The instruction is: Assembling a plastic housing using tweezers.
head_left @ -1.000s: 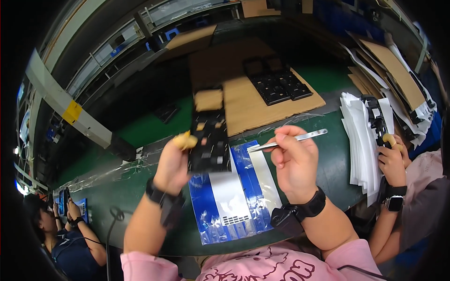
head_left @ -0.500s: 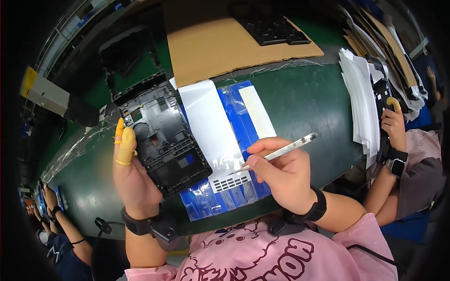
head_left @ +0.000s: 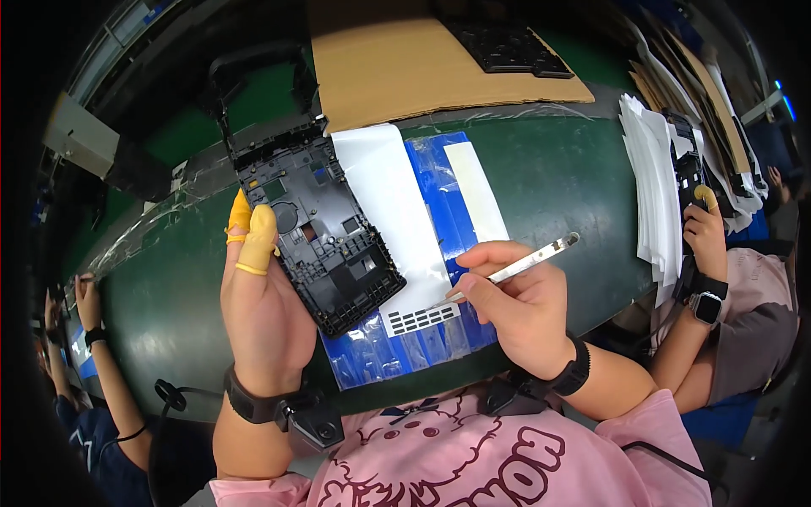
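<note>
My left hand point(head_left: 272, 334), with yellow finger cots on two fingertips, grips the left side of a black plastic housing point(head_left: 342, 226). The housing is tilted, its ribbed inner side with cutouts facing up, and an open frame part extends from its far end. In my right hand point(head_left: 534, 321) is a pair of slim silver tweezers point(head_left: 536, 257), pinched between thumb and fingers. Its tips point left, close to the upper edge of several small black rectangular stickers point(head_left: 422, 319) on a white backing sheet point(head_left: 393, 211). Whether the tips hold anything is too small to tell.
Under the sheet lies a blue taped pad point(head_left: 359, 363) with a cream strip point(head_left: 475, 190). Beyond are brown cardboard point(head_left: 380, 76) and a black molded part point(head_left: 511, 51). White sheets point(head_left: 650, 186) stand at right by a co-worker's hand point(head_left: 708, 241); another person's arm point(head_left: 106, 359) is at left.
My left hand and the housing have shifted to the right in the picture. The tweezers' tips have moved right along the stickers' upper edge. The whole view has shifted slightly.
</note>
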`<state>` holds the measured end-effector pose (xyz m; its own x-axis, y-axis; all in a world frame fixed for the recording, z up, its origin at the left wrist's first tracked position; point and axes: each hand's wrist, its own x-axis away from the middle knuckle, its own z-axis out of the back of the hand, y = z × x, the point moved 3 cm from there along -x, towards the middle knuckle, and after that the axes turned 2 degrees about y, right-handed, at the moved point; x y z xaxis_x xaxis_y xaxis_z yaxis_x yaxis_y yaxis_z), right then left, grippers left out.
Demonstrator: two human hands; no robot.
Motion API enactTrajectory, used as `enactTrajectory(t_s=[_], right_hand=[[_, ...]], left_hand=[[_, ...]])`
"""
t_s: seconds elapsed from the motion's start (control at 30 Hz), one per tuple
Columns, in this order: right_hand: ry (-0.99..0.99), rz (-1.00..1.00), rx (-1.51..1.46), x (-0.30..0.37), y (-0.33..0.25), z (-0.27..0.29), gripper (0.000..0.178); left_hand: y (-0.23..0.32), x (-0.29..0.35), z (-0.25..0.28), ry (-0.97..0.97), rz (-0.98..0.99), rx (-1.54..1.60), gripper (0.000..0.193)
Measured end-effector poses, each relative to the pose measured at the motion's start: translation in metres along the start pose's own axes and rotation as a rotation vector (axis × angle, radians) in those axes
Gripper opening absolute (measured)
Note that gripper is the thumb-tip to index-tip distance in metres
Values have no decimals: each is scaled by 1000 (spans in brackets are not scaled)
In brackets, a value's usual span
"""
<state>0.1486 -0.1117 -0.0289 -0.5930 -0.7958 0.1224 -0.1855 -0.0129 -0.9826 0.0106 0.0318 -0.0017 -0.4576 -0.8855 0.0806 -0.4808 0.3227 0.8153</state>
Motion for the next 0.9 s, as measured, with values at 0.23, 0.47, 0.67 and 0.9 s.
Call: enactTrajectory(t_s=[0.23, 0.47, 0.67, 0.9], right_hand=[[-41, -4, -66, -7, -9, 6, 18], [-180, 129, -264, -21, -42, -18, 21], [-293, 55, -277, -34, -27, -41, 21], [-208, 71, -216, -32, -21, -40, 23]], left_hand=[[-4, 2, 0, 8, 18, 51, 30], [-5, 5, -1, -6, 69, 102, 30], [-14, 7, 3, 9, 241, 186, 32], [-18, 9, 2, 52, 241, 133, 40]])
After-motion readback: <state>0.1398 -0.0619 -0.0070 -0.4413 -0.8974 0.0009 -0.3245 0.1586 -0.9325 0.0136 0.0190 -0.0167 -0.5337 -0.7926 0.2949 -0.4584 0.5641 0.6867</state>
